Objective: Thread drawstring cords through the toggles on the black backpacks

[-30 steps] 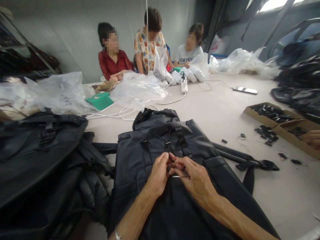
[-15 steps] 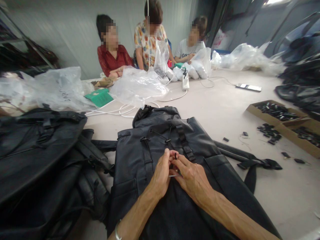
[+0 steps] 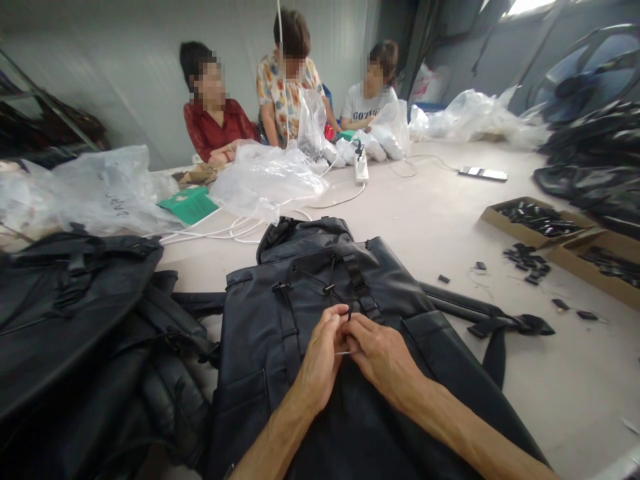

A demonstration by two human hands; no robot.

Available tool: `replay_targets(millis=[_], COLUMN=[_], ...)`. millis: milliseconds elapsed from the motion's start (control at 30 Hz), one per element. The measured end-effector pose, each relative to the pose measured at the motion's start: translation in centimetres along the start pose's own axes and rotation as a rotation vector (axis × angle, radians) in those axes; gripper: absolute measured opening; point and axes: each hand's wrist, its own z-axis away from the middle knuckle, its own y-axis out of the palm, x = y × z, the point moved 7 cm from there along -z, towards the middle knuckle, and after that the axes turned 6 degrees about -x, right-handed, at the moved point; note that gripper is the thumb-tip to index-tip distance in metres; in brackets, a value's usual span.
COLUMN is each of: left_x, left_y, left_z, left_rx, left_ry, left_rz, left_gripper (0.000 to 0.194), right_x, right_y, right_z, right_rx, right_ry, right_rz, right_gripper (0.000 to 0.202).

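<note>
A black backpack (image 3: 325,387) lies on the table in front of me, its drawcord and buckled straps facing up. Above its front, my left hand (image 3: 323,353) and my right hand (image 3: 377,347) meet with their fingertips together. A small black piece (image 3: 349,312) pokes up between the fingers of both hands. Lower down, a thin light-coloured rod (image 3: 343,353) spans the gap between the two hands; which fingers grip it is hidden. The left fingers are bent and closed, and the right thumb and fingers are pinched.
More black bags (image 3: 75,333) lie at the left. Cardboard trays (image 3: 537,233) of small black parts stand at the right, with loose parts (image 3: 530,263) beside them. Behind are plastic bags (image 3: 270,180), a power strip (image 3: 361,168), a phone (image 3: 483,174) and three people.
The view has shifted slightly, so most things appear further left. My fingertips have drawn closer together, and the small black piece now stands up more.
</note>
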Motion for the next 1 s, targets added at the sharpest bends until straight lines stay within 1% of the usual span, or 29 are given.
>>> replay_targets(millis=[100,133,200,267,300,367,400,467,533,600,667,767,900,1000], left_x=[-0.2,-0.3,-0.7,-1.4,-1.8,-2.6,-2.9,-3.1,-3.1,-3.1,-3.2,-3.5,-4.0,-4.1], left_y=[-0.1,-0.1,-0.1,0.1,0.2,0.7,1.0,1.6,1.9,1.9,2.0,2.2,2.6,2.5], left_z=[-0.1,-0.2,-0.1,0.1,0.3,0.8,1.0,1.3,1.4,1.5,1.6,2.0,2.6,2.8], left_rx=[0.027,0.034,0.034,0.031,0.030,0.057,0.097,0.206,0.299,0.346,0.353,0.336,0.287,0.240], left_ry=[0.093,0.128,0.217,0.337,0.405,0.538,0.588,0.621,0.591,0.560,0.565,0.642,0.743,0.777], left_rz=[-0.155,-0.223,-0.388,-0.576,-0.666,-0.809,-0.848,-0.867,-0.848,-0.842,-0.861,-0.927,-0.974,-0.985], left_gripper=[0.028,0.026,0.025,0.026,0.028,0.034,0.036,0.036,0.033,0.032,0.033,0.033,0.027,0.021], right_x=[-1.5,-2.2,-3.9,-5.0,-5.2,-5.4,-5.4,-5.4,-5.4,-5.4,-5.1,-4.8,-4.6,-4.6], right_y=[-1.3,-1.4,-1.3,-0.8,-0.5,0.1,0.4,0.9,1.1,1.1,0.8,0.4,0.5,0.5], right_z=[-0.2,-0.1,0.3,0.9,1.1,1.4,1.5,1.7,1.9,1.9,1.8,1.6,1.8,2.1], right_rx=[-0.085,-0.090,-0.091,-0.083,-0.069,-0.007,0.037,0.118,0.157,0.162,0.139,0.101,0.122,0.125], right_ry=[0.121,0.207,0.450,0.669,0.733,0.787,0.793,0.785,0.761,0.733,0.712,0.709,0.730,0.742], right_rz=[-0.451,-0.597,-0.914,-1.211,-1.329,-1.490,-1.531,-1.564,-1.532,-1.472,-1.433,-1.432,-1.439,-1.415], right_gripper=[0.022,0.018,0.012,0.023,0.029,0.035,0.036,0.036,0.035,0.035,0.037,0.040,0.042,0.043])
